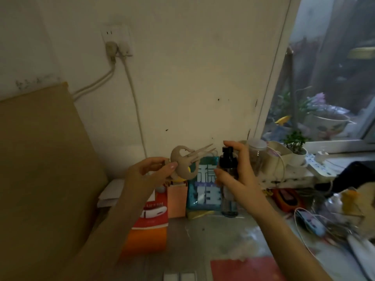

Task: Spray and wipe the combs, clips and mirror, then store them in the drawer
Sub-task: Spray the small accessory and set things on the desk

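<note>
My left hand (150,171) pinches a beige claw hair clip (187,162) between thumb and fingers, held up in the air with its long teeth pointing right. My right hand (237,171) grips a clear spray bottle (228,177) with a black pump top. The index finger lies over the top of the pump. The nozzle faces left toward the clip, a short gap apart. No combs, mirror or drawer show in the view.
Behind the hands stand a teal packet (205,191), a small orange bag (177,199) and a red-orange box (150,224). A cardboard sheet (40,169) leans at the left. Cables, a power strip (318,165) and clutter fill the right; a red mat (243,269) lies near.
</note>
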The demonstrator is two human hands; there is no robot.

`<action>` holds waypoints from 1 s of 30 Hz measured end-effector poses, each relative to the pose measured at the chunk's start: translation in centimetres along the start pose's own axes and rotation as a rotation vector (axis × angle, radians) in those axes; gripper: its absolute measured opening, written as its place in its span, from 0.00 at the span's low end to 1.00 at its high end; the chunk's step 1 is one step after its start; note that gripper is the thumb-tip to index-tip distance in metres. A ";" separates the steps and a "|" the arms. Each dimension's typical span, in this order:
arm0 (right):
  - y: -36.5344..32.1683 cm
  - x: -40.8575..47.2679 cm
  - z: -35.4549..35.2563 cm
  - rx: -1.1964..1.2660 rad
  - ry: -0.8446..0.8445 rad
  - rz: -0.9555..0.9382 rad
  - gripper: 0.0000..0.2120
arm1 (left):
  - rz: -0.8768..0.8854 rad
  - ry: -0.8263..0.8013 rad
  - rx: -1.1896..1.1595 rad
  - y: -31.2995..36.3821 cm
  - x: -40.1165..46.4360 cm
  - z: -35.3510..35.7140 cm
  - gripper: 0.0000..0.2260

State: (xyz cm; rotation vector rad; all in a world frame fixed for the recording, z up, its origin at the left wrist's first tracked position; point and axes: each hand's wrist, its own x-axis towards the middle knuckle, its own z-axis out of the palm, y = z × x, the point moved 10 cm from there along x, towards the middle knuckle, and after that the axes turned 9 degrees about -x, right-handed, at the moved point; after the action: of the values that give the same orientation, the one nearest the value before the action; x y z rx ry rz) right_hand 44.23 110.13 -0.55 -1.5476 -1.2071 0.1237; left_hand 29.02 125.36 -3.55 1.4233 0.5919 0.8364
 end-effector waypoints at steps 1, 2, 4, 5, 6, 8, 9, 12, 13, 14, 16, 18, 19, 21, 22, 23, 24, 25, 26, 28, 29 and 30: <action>0.9 -0.5 0.4 0.054 -0.019 0.038 0.25 | -0.007 0.024 0.002 -0.8 -0.3 -0.2 0.24; 1.9 -1.0 0.7 0.101 -0.030 0.079 0.25 | -0.017 0.042 -0.002 -1.6 -0.6 -0.2 0.23; 3.9 -2.0 1.2 0.163 -0.040 0.162 0.27 | -0.049 0.052 0.016 -3.5 -1.0 -0.3 0.19; 5.0 -2.5 1.5 0.187 -0.038 0.199 0.27 | -0.066 0.056 0.022 -4.3 -1.2 -0.3 0.18; 6.1 -3.0 1.8 0.211 -0.034 0.235 0.27 | -0.084 0.061 0.019 -5.2 -1.4 -0.5 0.17; 8.5 -4.2 2.4 0.249 -0.035 0.309 0.26 | -0.103 0.063 0.042 -6.6 -1.7 -0.6 0.15; 9.6 -4.8 2.7 0.260 -0.038 0.340 0.25 | -0.105 0.058 0.058 -7.2 -2.0 -0.6 0.12; 12.6 -6.5 3.5 0.278 -0.055 0.418 0.21 | -0.115 0.088 0.050 -9.3 -2.7 -1.0 0.05; 13.6 -7.0 3.9 0.283 -0.067 0.444 0.20 | -0.137 0.110 0.043 -10.4 -2.9 -1.4 0.05; 14.6 -7.6 4.3 0.278 -0.081 0.466 0.19 | -0.170 0.137 0.045 -11.5 -3.2 -1.7 0.06; 16.6 -8.9 5.0 0.241 -0.100 0.505 0.19 | -0.230 0.176 0.051 -13.6 -3.9 -2.2 0.07; 18.9 -10.5 5.6 0.219 -0.106 0.562 0.20 | -0.273 0.179 0.029 -15.3 -4.8 -2.3 0.06; 19.9 -11.4 6.0 0.213 -0.113 0.593 0.21 | -0.291 0.172 0.019 -16.1 -5.3 -2.3 0.05; 22.1 -12.9 6.7 0.171 -0.120 0.642 0.23 | -0.321 0.147 0.028 -17.5 -6.2 -2.3 0.05; 23.1 -13.7 6.9 0.143 -0.113 0.662 0.23 | -0.338 0.146 0.045 -18.3 -6.6 -2.6 0.05; 24.2 -14.4 7.0 0.122 -0.096 0.678 0.23 | -0.359 0.150 0.057 -19.1 -7.0 -2.9 0.05; 25.2 -15.1 7.1 0.100 -0.079 0.697 0.24 | -0.389 0.159 0.056 -19.9 -7.4 -3.1 0.05; 26.1 -15.8 7.1 0.089 -0.063 0.718 0.24 | -0.422 0.167 0.047 -20.6 -7.8 -3.2 0.05; 27.0 -16.5 7.2 0.077 -0.051 0.743 0.25 | -0.450 0.176 0.040 -21.3 -8.2 -3.3 0.05; 28.6 -17.8 7.4 0.066 -0.038 0.794 0.26 | -0.494 0.188 0.047 -22.5 -8.8 -3.4 0.03; 29.2 -18.4 7.6 0.060 -0.034 0.818 0.25 | -0.511 0.193 0.046 -23.0 -9.1 -3.4 0.03; 29.8 -18.9 7.7 0.053 -0.030 0.837 0.24 | -0.523 0.197 0.042 -23.4 -9.4 -3.4 0.03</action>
State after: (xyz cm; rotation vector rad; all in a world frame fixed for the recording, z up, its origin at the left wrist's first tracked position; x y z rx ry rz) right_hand 48.66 105.60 -36.10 -1.9173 -0.5026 0.7168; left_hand 24.12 121.11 -28.16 1.1491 1.0816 0.5463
